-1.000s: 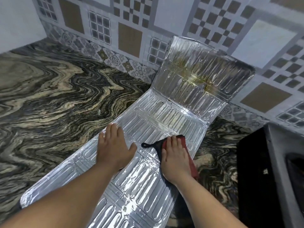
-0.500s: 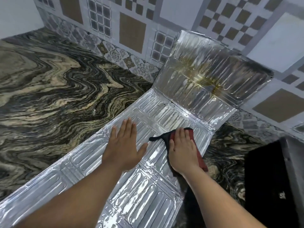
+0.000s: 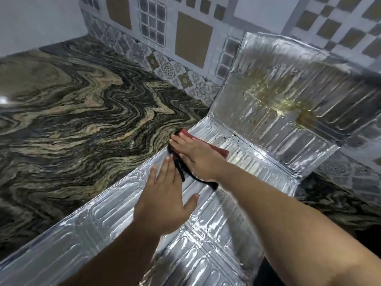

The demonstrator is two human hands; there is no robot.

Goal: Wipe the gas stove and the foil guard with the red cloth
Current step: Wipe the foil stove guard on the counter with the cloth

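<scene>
The red cloth lies flat on the foil guard, close to the guard's left edge and just short of the fold where the far panel turns upward. Only a strip of red shows past the knuckles; a dark trim and a black loop of the cloth trail back toward the wrist. The right hand presses down on the cloth with its palm, fingers stretched out straight and together, nothing gripped, their tips reaching the guard's left edge next to the countertop. The left hand lies flat on the foil just behind and beside it, fingers spread and extended, thumb out to the right, holding nothing; its fingertips come up against the black trim of the cloth.

The guard's flat panels run from the near left corner of the view toward the back wall. The upright panel leans against the tiled wall and carries yellowish-brown stains across its middle. Small dark specks sit along the fold below it. To the left spreads a marble countertop with swirling black, grey and tan veins, bare where it shows. More of the same stone appears right of the guard. Both forearms cover much of the near foil panels, and the right hand hides most of the cloth
</scene>
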